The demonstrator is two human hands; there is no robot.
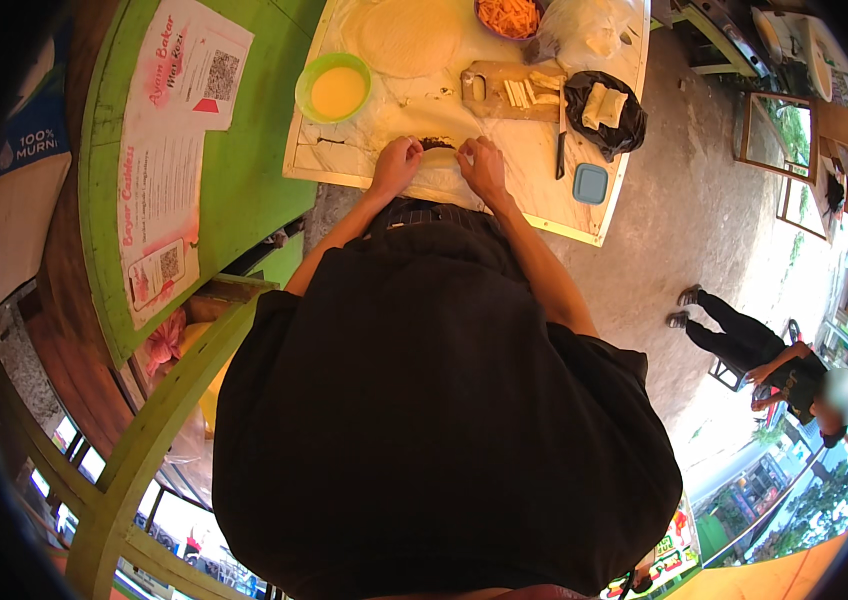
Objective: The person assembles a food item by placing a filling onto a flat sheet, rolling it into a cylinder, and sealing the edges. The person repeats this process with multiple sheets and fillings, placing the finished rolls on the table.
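Close to the near edge of the tabletop [536, 200], a thin pale wrapper [439, 158] with dark filling [434, 142] is pinched between the fingertips of the left hand [398, 162] and right hand [484, 166]. A green bowl [303, 94] is set by the left edge.

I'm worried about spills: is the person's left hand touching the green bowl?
Apart. The head view shows a strip of pale tabletop between the left hand and the green bowl, which stands farther left.
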